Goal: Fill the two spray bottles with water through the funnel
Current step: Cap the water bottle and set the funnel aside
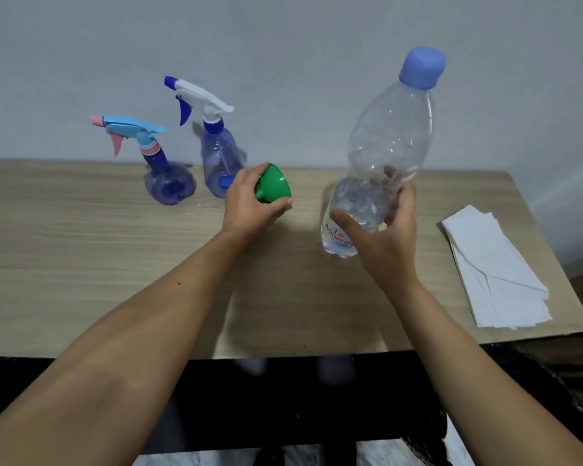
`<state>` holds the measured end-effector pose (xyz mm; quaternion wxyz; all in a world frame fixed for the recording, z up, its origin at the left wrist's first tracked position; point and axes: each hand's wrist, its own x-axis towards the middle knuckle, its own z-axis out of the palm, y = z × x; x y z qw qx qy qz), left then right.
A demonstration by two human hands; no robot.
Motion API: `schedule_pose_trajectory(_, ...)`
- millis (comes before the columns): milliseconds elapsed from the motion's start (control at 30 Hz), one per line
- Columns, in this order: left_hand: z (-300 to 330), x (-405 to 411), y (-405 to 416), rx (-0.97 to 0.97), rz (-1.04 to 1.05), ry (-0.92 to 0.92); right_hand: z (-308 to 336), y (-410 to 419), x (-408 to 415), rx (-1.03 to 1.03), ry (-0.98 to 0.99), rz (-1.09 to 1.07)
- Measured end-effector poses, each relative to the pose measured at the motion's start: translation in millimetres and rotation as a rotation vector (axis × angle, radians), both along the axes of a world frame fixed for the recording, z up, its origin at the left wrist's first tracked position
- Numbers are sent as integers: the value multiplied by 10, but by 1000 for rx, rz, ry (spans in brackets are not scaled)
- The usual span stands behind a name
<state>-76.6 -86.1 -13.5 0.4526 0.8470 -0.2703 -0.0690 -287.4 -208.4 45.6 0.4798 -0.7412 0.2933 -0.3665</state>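
Two spray bottles stand at the back of the wooden table [81, 250]. The low round one [169, 183] has a light blue and pink trigger head. The taller one [217, 163] has a white and blue trigger head. Both heads are screwed on. My left hand [249, 203] grips a green funnel [275, 186] just right of the taller bottle. My right hand [384, 233] holds the lower part of a clear water bottle [384, 146] with a blue cap, partly filled and tilted slightly right.
A stack of white paper napkins [495, 274] lies near the table's right edge. A pale wall rises right behind the table. The table's front edge runs across the view, with dark floor below it.
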Motion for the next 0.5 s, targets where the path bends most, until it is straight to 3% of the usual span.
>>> schedule_pose_trajectory(167, 96, 94, -110, 171, -125, -80, 25, -180, 372, 12, 17, 5)
schedule_pose_trajectory(500, 125, 272, -373, 286, -178, -130, -8, -503, 897, 27, -25, 49)
